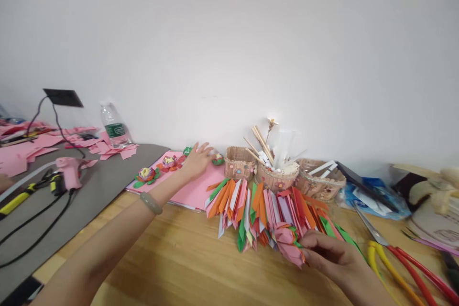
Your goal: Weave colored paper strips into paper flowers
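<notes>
My left hand [198, 159] reaches over the back of a pink paper sheet [195, 193], its fingers spread near several small paper flowers. One flower with green leaves [218, 159] lies just right of its fingertips. Another many-coloured paper flower [146, 175] sits at the sheet's left corner. In my right hand [328, 256], a pink folded-paper flower [288, 244] with green and orange parts is pinched between thumb and fingers above the wooden table [172, 258]. Behind it stretches a row of folded paper strips [247, 208] in orange, green, pink and white.
Three woven baskets [241, 163] stand by the wall, one with sticks in it. At right lie scissors with yellow handles [382, 248] and red-handled ones. Left are a pink glue gun [69, 173], a water bottle [114, 126], cables and pink paper pieces [39, 146].
</notes>
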A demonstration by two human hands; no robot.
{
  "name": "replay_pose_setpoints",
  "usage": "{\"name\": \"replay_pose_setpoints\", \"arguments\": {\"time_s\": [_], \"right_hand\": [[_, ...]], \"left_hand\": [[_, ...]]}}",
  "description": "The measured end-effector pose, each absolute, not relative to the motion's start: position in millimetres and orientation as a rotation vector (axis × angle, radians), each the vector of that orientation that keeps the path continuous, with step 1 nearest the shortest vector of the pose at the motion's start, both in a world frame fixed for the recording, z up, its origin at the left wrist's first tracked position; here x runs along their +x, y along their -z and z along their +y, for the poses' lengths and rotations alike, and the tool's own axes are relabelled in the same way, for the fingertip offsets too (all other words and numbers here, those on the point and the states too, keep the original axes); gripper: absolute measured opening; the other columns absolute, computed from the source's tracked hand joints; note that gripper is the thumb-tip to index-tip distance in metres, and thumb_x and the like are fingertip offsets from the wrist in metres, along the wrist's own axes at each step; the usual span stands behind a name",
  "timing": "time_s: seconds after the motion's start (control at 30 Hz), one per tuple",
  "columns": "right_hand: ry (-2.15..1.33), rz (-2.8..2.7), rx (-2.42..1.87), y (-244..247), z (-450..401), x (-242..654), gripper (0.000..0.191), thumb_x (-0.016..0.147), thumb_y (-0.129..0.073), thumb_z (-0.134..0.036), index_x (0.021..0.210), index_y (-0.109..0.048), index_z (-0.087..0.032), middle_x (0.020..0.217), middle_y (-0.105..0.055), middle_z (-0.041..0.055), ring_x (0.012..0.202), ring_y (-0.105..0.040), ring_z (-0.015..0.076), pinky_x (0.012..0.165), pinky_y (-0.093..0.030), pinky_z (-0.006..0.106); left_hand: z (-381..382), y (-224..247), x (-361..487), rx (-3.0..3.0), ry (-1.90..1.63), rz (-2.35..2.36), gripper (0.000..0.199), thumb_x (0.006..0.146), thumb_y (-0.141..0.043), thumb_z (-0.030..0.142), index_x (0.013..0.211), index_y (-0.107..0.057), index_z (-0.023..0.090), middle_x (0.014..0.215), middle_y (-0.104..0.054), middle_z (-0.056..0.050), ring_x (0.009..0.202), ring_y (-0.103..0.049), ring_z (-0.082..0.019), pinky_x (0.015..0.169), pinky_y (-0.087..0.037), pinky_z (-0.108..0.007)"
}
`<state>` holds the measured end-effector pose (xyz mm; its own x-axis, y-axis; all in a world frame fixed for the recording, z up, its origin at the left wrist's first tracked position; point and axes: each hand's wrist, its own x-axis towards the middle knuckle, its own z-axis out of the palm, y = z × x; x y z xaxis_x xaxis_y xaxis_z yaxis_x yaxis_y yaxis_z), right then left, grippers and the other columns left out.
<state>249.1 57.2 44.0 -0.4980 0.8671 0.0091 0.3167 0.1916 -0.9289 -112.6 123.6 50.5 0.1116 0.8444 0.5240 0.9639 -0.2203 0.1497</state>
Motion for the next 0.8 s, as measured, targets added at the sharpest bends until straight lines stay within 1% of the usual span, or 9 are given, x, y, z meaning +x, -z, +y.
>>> {"name": "replay_pose_setpoints", "arguments": {"time_s": [0.1,0.17,0.27,0.33,0.43,0.5,0.6,0.7,0.8], "right_hand": [[-1.307,-1.924,-1.071,-44,60,251,0.026,0.068,-0.064,-0.041,0.056,-0.065,-0.018,0.058,-0.058,0.0009,0.057,-0.054,0.0147,0.054,-0.042,0.023],[-1.274,-1.905,-1.038,-44,60,251,0.026,0.068,-0.064,-0.041,0.055,-0.065,-0.018,0.058,-0.058,0.0008,0.057,-0.054,0.0144,0.054,-0.042,0.023],[-1.214,-1.888,-1.007,-46,57,249,0.024,0.069,-0.065,-0.039,0.056,-0.066,-0.018,0.058,-0.059,0.0009,0.057,-0.055,0.0142,0.055,-0.042,0.022],[-1.176,-1.901,-1.007,-48,53,247,0.023,0.07,-0.064,-0.037,0.057,-0.067,-0.018,0.059,-0.06,0.0012,0.057,-0.055,0.0142,0.054,-0.042,0.022],[-1.081,-1.928,-0.992,-50,46,245,0.02,0.07,-0.064,-0.035,0.058,-0.067,-0.018,0.059,-0.061,0.0017,0.056,-0.056,0.0145,0.053,-0.043,0.023],[-0.999,-1.956,-0.978,-52,42,245,0.018,0.071,-0.063,-0.032,0.06,-0.067,-0.019,0.06,-0.062,0.002,0.057,-0.057,0.0149,0.052,-0.043,0.023],[-0.924,-2.029,-0.942,-56,38,245,0.016,0.076,-0.059,-0.029,0.066,-0.068,-0.02,0.067,-0.065,0.003,0.063,-0.06,0.0158,0.057,-0.046,0.024],[-0.936,-2.114,-0.921,-61,36,245,0.021,0.081,-0.053,-0.028,0.067,-0.067,-0.02,0.074,-0.066,0.0037,0.07,-0.061,0.0161,0.064,-0.047,0.024],[-0.96,-2.163,-0.927,-63,36,244,0.022,0.082,-0.051,-0.028,0.07,-0.067,-0.02,0.073,-0.066,0.0029,0.068,-0.061,0.0154,0.062,-0.046,0.024]], "left_hand": [[114,-59,-99,-2.034,1.029,-1.848,0.042,0.074,-0.036,-0.001,0.105,-0.059,0.015,0.122,-0.048,-0.013,0.123,-0.031,-0.028,0.102,-0.021,-0.052],[97,-63,-80,-2.027,1.194,-1.855,0.041,0.08,-0.03,0.002,0.112,-0.053,0.015,0.121,-0.047,-0.014,0.118,-0.037,-0.025,0.099,-0.029,-0.048],[60,-62,-34,-2.292,1.311,-1.84,0.031,0.083,-0.035,0.009,0.103,-0.057,0.018,0.101,-0.059,-0.007,0.094,-0.056,-0.017,0.082,-0.046,-0.032],[38,-58,1,-2.58,1.339,-1.84,0.028,0.082,-0.047,0.019,0.108,-0.056,0.022,0.088,-0.063,-0.003,0.078,-0.061,-0.014,0.067,-0.049,-0.024],[21,-51,42,-3.427,1.695,-2.104,0.076,0.07,-0.066,0.025,0.135,-0.027,0.025,0.089,-0.064,-0.005,0.078,-0.061,-0.016,0.066,-0.047,-0.027],[22,-47,56,-3.583,2.144,-1.995,0.08,0.063,-0.071,0.022,0.133,-0.031,0.026,0.093,-0.061,-0.004,0.083,-0.06,-0.016,0.074,-0.045,-0.029],[28,-44,61,-3.239,2.649,-1.928,0.055,0.06,-0.074,0.022,0.112,-0.054,0.022,0.102,-0.057,-0.004,0.082,-0.059,-0.014,0.079,-0.044,-0.03],[31,-43,59,-2.974,2.724,-2.101,0.054,0.057,-0.076,0.02,0.106,-0.056,0.022,0.11,-0.053,-0.005,0.076,-0.058,-0.011,0.077,-0.046,-0.029],[30,-39,57,-2.935,2.672,-2.201,0.056,0.055,-0.077,0.018,0.107,-0.057,0.021,0.108,-0.053,-0.005,0.072,-0.056,-0.009,0.077,-0.046,-0.029]]}}
